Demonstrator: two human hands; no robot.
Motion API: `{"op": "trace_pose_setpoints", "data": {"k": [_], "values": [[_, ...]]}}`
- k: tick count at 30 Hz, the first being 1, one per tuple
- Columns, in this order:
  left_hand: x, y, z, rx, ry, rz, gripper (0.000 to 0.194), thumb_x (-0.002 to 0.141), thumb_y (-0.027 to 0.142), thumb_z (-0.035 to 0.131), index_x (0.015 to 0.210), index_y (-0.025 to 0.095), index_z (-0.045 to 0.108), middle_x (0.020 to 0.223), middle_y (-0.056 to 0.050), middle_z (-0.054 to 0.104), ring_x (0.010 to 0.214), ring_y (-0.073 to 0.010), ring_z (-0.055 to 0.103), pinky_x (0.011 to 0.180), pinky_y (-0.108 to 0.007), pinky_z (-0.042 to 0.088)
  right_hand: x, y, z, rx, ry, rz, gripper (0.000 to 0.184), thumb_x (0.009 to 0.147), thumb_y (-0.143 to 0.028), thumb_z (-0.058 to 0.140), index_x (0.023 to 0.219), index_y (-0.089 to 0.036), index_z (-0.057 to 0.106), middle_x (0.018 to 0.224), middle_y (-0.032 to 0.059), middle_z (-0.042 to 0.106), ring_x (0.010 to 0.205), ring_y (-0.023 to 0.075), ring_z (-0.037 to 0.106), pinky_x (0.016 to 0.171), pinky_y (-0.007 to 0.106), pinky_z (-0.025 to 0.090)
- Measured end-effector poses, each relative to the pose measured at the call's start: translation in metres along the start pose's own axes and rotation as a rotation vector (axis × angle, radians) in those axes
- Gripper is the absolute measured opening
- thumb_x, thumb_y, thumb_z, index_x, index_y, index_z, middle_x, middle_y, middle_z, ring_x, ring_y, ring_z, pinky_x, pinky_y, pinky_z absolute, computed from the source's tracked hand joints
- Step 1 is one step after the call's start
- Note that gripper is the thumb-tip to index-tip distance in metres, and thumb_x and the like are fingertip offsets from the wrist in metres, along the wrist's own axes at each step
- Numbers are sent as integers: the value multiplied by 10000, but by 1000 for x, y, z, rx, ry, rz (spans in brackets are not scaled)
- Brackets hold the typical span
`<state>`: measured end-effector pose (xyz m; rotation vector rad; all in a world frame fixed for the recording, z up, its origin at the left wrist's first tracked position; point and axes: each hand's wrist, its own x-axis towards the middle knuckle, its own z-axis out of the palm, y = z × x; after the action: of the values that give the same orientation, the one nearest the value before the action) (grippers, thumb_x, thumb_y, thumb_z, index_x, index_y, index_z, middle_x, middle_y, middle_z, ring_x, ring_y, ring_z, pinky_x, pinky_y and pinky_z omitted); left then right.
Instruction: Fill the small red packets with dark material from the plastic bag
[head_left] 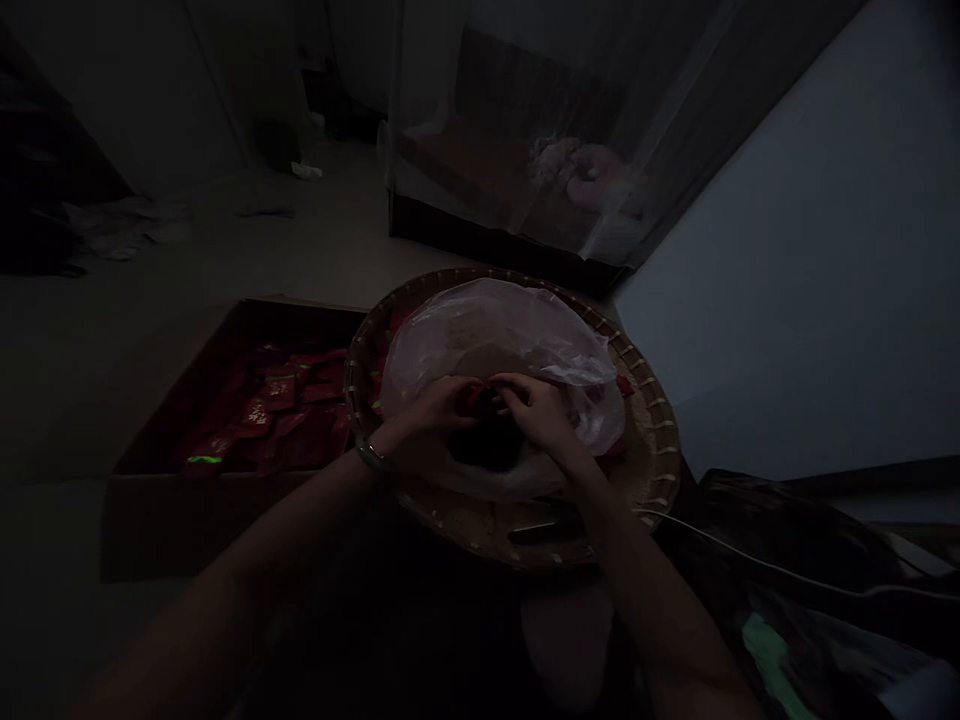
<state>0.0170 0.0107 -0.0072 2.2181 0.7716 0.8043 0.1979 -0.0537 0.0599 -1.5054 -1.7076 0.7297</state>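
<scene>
In the dim light, my left hand (442, 402) is closed around a small red pouch (477, 400). My right hand (535, 408) meets it from the right, with fingers bent and pinched at the pouch's edge. Both hands are over an opened clear plastic bag (495, 312), which has a dark mass (487, 446) inside, too dark to make out. Under the bag lies a round woven bamboo tray (664, 430). More red pieces show at the tray's left side, partly covered by the bag.
A cardboard box (172, 500) of red packets (281, 390) with light print stands left of the tray. On the tray's near edge lies a dark flat object (547, 528). A white cable (757, 562) runs right. Behind is a netted bed (480, 170); a pale wall (810, 280) rises right.
</scene>
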Motion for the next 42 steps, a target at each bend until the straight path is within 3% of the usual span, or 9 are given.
{"op": "trace_pose_setpoints", "data": {"k": [6,13,17,20,25,31,34,39,42], "values": [[0,1,-1,-20,-2,9,546,674,306,735,1187,205,578,1138,-91,635,1013,-237,591,882,-374,461,0,8,-2,-139,52,-65,327,810,-163,451,1033,-211,685,1065,48,705,994,188,640,921,352,482],[0,-3,0,13,-6,37,545,686,316,732,1188,193,559,1124,-93,615,1009,-234,576,874,-369,459,-8,-2,1,-137,-11,-90,251,849,-238,515,1043,-204,670,1035,58,690,962,180,631,882,316,479],[-1,0,-1,38,6,31,534,680,373,746,1146,184,568,1106,-102,602,1000,-237,566,858,-370,463,-14,-2,8,-328,-35,-125,248,770,-330,672,983,-205,693,1085,94,604,1001,215,582,896,350,470],[-1,3,-2,1,12,38,569,655,402,770,1147,199,569,1115,-90,605,1010,-233,565,877,-374,461,-14,9,11,-419,-43,-88,162,778,-248,645,914,-185,706,1114,116,583,1010,225,572,891,362,467],[-1,1,-4,-238,-52,-60,690,632,360,790,1249,192,531,1171,-86,623,1022,-220,593,879,-349,471,-9,30,-4,-224,-54,-29,197,791,-203,541,929,-197,681,952,54,688,878,191,626,826,322,472],[-1,-2,-7,-453,-301,-259,402,652,258,742,1034,144,686,922,-47,714,796,-178,643,688,-257,483,-17,36,-29,-26,-188,53,200,753,-256,485,880,-181,620,804,9,644,726,154,584,683,269,463],[-1,-1,-10,-459,-330,-334,319,633,265,748,923,134,722,809,-31,715,697,-155,627,603,-226,455,-21,34,-37,57,-254,116,178,750,-302,480,840,-190,585,722,-17,581,625,129,520,571,231,430],[-2,0,-10,-490,-367,-357,338,616,290,762,914,133,730,746,-16,700,630,-126,594,584,-215,438,-23,24,-31,114,-241,145,272,764,-346,495,953,-192,617,823,11,610,663,137,524,550,222,411],[-3,0,-9,-507,-402,-338,380,607,320,779,934,135,724,713,-7,679,611,-116,571,567,-208,418,-20,22,-15,42,-111,53,250,754,-406,567,816,-177,646,798,19,625,725,153,538,627,237,417]]}}
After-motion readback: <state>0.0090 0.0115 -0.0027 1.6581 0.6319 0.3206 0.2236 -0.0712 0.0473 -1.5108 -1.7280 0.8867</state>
